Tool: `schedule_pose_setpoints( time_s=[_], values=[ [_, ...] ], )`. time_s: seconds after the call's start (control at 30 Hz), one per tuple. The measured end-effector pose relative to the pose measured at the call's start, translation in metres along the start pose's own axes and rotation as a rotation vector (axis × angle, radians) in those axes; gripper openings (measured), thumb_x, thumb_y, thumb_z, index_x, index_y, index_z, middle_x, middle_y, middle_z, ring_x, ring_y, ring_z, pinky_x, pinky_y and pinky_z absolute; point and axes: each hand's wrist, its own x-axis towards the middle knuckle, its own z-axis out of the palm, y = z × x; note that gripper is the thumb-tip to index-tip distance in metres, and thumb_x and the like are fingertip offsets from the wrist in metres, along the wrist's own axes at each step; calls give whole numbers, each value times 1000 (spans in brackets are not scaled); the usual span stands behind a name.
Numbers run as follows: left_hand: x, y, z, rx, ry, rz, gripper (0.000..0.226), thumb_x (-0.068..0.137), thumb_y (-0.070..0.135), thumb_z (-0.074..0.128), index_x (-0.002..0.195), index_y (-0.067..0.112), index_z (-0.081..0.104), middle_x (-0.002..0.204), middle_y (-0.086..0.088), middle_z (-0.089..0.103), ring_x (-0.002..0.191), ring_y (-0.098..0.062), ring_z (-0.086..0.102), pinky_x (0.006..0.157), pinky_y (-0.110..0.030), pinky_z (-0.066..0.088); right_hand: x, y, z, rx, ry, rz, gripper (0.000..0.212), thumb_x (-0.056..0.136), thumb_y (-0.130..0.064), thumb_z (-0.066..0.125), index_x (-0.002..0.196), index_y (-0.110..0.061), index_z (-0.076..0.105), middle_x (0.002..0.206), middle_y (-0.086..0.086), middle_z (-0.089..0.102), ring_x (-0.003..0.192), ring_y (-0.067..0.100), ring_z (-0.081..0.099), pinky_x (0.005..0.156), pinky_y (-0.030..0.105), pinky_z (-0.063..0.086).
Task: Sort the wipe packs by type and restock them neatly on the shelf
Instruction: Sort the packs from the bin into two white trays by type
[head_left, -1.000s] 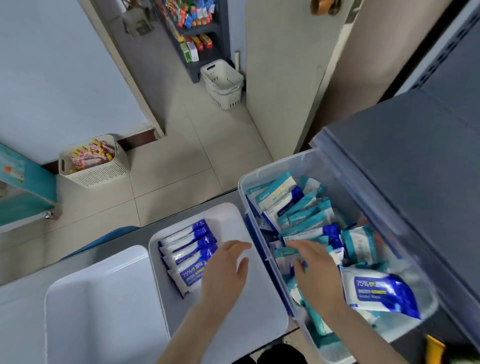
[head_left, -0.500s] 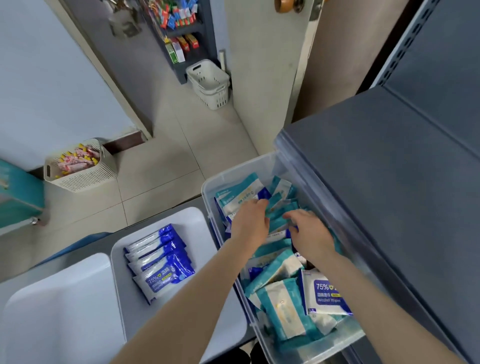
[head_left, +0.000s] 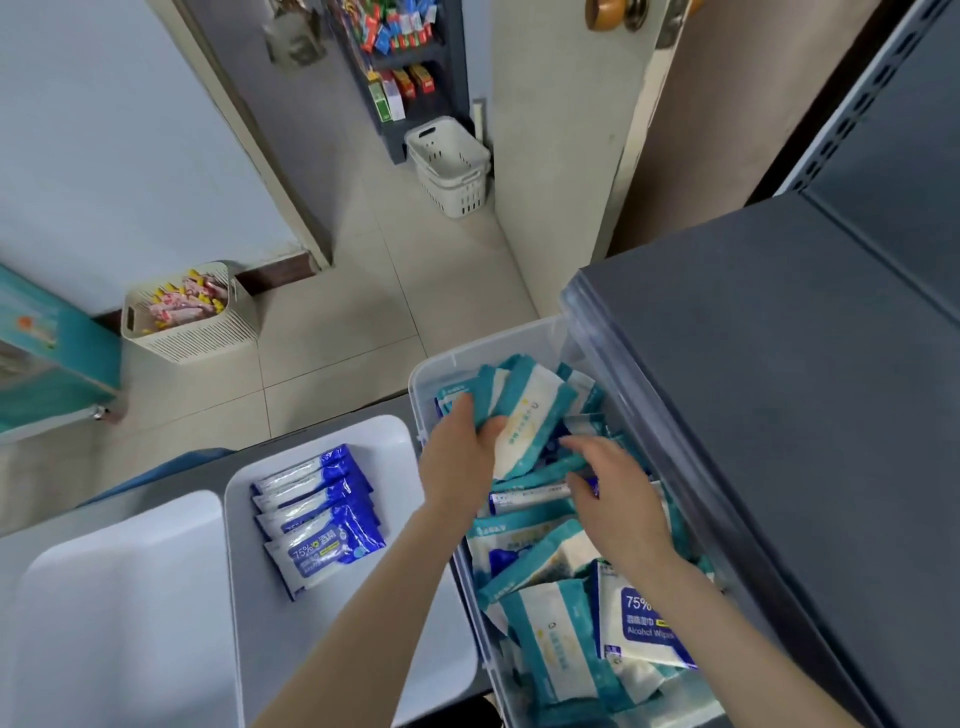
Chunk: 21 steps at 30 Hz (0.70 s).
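Inside the clear bin, at its far end: left hand, fingers and thumb curled round a bunch of teal-and-white wipe packs, lifted and tilted above the rest. Just right of that grip: right hand, palm down, fingers extended and relaxed over loose teal packs, gripping nothing that shows. Below both wrists, nearer the person: more teal packs in a jumbled heap, and one white-and-blue alcohol wipe pack lying face up beside the right forearm. Left of the left hand, outside the bin: white tray holding a row of overlapping blue alcohol wipe packs, several deep. Further left, touching that tray: second white tray. Right of the right hand, overhanging the bin's edge: grey shelf. Beyond the hands, on the tiled floor: slatted basket of snack packets; stacked white baskets.
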Motion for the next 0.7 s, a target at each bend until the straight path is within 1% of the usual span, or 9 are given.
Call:
schedule_pose_setpoints(
  time_s=[0.03, 0.1, 0.17, 0.23, 0.37, 0.47, 0.53, 0.6, 0.7],
  values=[
    [-3, -1, -9, -66, 26, -26, 17, 96, 30, 49, 95, 14, 46, 83, 3, 55, 72, -17, 50, 58, -31, 35, 2, -5, -1, 71, 32, 26, 38, 92, -15, 56, 128, -25, 51, 124, -13, 53, 112, 6, 51, 90, 18, 40],
    [-12, -4, -23, -211, 25, -78, 13, 95, 25, 50, 98, 12, 49, 89, -1, 60, 76, -17, 55, 60, -30, 43, 8, -17, -2, 306, 63, 148, 35, 92, -18, 58, 125, -28, 50, 114, -18, 54, 99, 1, 55, 80, 12, 43],
    [-27, -8, -26, -289, -31, -133, 9, 95, 18, 50, 103, 14, 50, 98, -1, 62, 86, -18, 59, 71, -33, 50, 14, -27, 2, 568, 42, 285, 28, 90, -17, 61, 116, -25, 54, 101, -12, 61, 88, 6, 61, 71, 22, 52],
    [-42, -12, -23, -424, -90, -243, 10, 96, 12, 48, 103, 18, 51, 104, -2, 63, 91, -18, 60, 79, -36, 53, 13, -33, 9, 632, 9, 319, 24, 86, -14, 66, 106, -25, 58, 93, -3, 64, 85, 16, 64, 65, 32, 56],
    [-66, -15, -19, -733, -118, -470, 16, 99, 12, 45, 96, 27, 52, 98, 0, 65, 84, -14, 64, 65, -27, 53, -1, -39, 25, 552, -95, 271, 25, 82, -14, 70, 93, -33, 58, 84, -5, 66, 76, 14, 65, 62, 32, 57],
    [-70, -23, -23, -792, -74, -522, 8, 99, 15, 48, 100, 21, 53, 98, -4, 67, 79, -16, 66, 61, -28, 53, 5, -39, 21, 465, -148, 206, 20, 86, -15, 66, 103, -25, 63, 86, -9, 65, 77, 7, 64, 68, 26, 56],
    [-66, -30, -30, -808, -23, -553, 7, 99, 14, 47, 98, 18, 52, 97, -6, 66, 78, -18, 65, 62, -32, 53, 22, -32, 10, 316, -70, 145, 20, 88, -14, 63, 106, -21, 66, 92, -12, 65, 82, 3, 61, 74, 19, 50],
    [-60, -36, -40, -814, 39, -563, 8, 99, 12, 46, 98, 18, 53, 97, -5, 66, 80, -19, 64, 65, -37, 54, 43, -25, -1, 102, -70, 81, 21, 89, -12, 61, 108, -20, 67, 100, -8, 66, 87, 6, 60, 79, 20, 47],
    [-54, -44, -54, -803, 100, -561, 9, 99, 12, 46, 102, 18, 53, 99, -3, 66, 86, -20, 64, 72, -43, 56, 64, -17, 0, -223, -293, -15, 24, 89, -13, 58, 110, -22, 66, 110, -3, 66, 96, 16, 61, 85, 32, 51]
  ],
)
